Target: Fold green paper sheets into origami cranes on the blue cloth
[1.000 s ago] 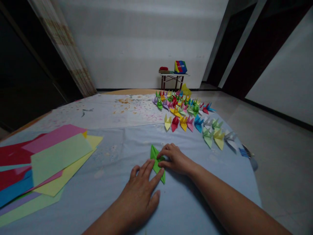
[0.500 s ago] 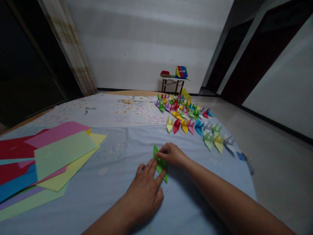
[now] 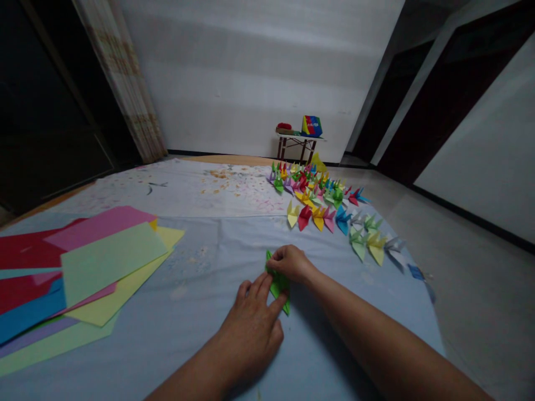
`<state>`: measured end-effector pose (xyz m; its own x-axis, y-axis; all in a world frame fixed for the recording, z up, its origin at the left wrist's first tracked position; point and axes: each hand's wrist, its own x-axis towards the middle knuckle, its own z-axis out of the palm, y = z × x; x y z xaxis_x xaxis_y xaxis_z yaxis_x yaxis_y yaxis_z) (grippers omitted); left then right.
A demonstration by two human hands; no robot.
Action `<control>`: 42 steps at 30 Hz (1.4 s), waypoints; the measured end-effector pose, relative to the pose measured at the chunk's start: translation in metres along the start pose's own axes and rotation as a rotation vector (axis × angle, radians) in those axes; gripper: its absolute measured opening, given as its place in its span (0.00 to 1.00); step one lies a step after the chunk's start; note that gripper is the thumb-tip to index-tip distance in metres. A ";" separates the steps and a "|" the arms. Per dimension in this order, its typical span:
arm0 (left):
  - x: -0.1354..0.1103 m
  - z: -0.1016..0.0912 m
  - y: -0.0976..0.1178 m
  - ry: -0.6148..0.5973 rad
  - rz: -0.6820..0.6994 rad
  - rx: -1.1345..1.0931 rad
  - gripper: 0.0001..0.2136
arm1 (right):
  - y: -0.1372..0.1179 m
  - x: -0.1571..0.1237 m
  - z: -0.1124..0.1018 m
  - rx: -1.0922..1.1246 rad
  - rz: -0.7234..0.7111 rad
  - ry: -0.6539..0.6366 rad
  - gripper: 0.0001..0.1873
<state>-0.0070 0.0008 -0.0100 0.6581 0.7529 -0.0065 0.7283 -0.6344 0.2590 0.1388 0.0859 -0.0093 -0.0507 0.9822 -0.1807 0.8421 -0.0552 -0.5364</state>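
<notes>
A small folded green paper (image 3: 277, 285) lies on the light blue cloth (image 3: 200, 312) in front of me. My left hand (image 3: 251, 328) rests palm down with its fingers stretched flat, the fingertips pressing the paper's lower half. My right hand (image 3: 290, 262) is curled over the paper's upper tip, its fingers pinched on the fold. Most of the green paper is hidden under the two hands.
A fan of large coloured paper sheets (image 3: 83, 273) lies at the left. Several rows of folded paper cranes (image 3: 330, 209) stand at the back right of the cloth. A stained white sheet (image 3: 188, 189) lies behind, and a small table (image 3: 298, 142) stands by the wall.
My right hand has slid up to the paper's upper tip and curled tighter on it. My left hand's fingers stay flat on the lower part.
</notes>
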 end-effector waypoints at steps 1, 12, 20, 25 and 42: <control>0.000 -0.001 0.000 -0.003 0.001 0.000 0.25 | 0.001 0.000 0.000 -0.013 -0.010 0.006 0.09; 0.001 -0.001 0.000 -0.001 -0.002 0.007 0.25 | 0.004 0.001 0.002 -0.053 -0.084 0.055 0.10; 0.000 0.000 -0.001 -0.019 0.010 0.011 0.27 | 0.008 0.004 0.002 -0.093 -0.106 0.046 0.10; 0.001 0.000 0.001 -0.029 -0.010 0.001 0.27 | 0.008 0.005 0.001 -0.103 -0.110 0.042 0.11; 0.004 0.005 0.006 -0.074 -0.098 0.078 0.29 | 0.014 0.007 0.000 -0.067 -0.163 0.023 0.12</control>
<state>0.0011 -0.0009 -0.0131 0.5933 0.7987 -0.1001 0.8005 -0.5723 0.1781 0.1506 0.0922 -0.0182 -0.1779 0.9811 -0.0762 0.8576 0.1166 -0.5010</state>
